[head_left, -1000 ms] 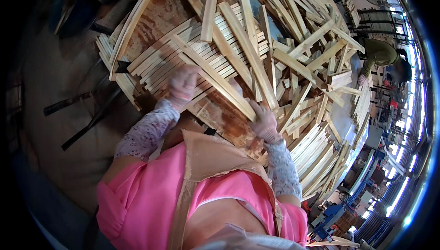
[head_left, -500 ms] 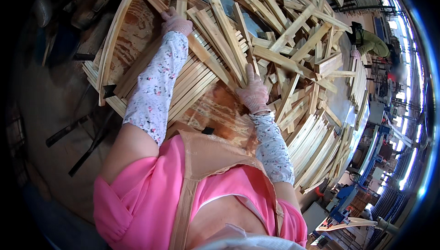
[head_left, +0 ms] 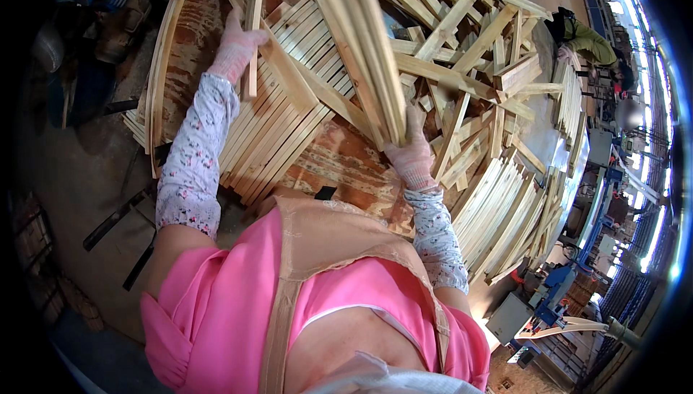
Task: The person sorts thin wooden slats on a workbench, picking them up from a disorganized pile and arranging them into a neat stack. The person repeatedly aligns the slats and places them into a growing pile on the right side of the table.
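Note:
My left hand (head_left: 237, 49), in a light knit glove, is closed on wooden slats at the left of the table, its thumb across an upright slat (head_left: 255, 4). A second, slanting slat (head_left: 287, 73) passes beside that thumb; whether it is also gripped cannot be made out. My right hand (head_left: 411, 154), gloved alike, grips the near ends of a few long wooden slats (head_left: 382, 69), whose far ends are raised and blurred. Between my hands lies a row of slats (head_left: 278, 123) side by side on the brown wooden tabletop (head_left: 339, 167).
A jumbled heap of wooden pieces (head_left: 469, 55) covers the table's far right. Neater stacked slats (head_left: 491, 213) lie nearer on the right. Curved strips (head_left: 164, 69) run along the left edge. Another person (head_left: 588, 40) bends by a stack at the far right.
My left hand has moved left and nearer, with an upright slat now under its thumb. My right hand has closed around slats and shifted slightly nearer; their far ends have swung.

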{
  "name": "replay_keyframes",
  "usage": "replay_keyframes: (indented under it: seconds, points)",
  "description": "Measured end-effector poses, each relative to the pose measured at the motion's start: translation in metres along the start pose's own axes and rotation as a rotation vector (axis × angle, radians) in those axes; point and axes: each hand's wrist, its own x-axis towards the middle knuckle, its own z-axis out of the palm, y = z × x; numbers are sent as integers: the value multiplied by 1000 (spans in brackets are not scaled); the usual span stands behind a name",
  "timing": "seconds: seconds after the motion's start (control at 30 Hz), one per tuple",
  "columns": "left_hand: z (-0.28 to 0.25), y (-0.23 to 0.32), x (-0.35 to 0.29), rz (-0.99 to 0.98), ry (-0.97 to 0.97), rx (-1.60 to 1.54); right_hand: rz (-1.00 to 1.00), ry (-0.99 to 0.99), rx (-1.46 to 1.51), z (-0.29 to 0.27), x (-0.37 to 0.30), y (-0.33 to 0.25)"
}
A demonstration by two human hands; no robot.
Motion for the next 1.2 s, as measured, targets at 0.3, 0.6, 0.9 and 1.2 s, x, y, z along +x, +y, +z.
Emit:
replay_keyframes:
  seconds: [0.3, 0.6, 0.9, 1.2]
  points:
    - [-33, -2, -89, -171, -264, -121, 150, -182, -281, -12, 26, -89]
    - [-116, -44, -154, -66, -508, -527, -8, -190, 16, 14, 46, -63]
    - [-30, -40, -195, -121, -444, -782, 192, -526, 485, 37, 76, -4]
    - [125, -57, -209, -47, -200, -396, 15, -344, 849, 53, 4, -22]
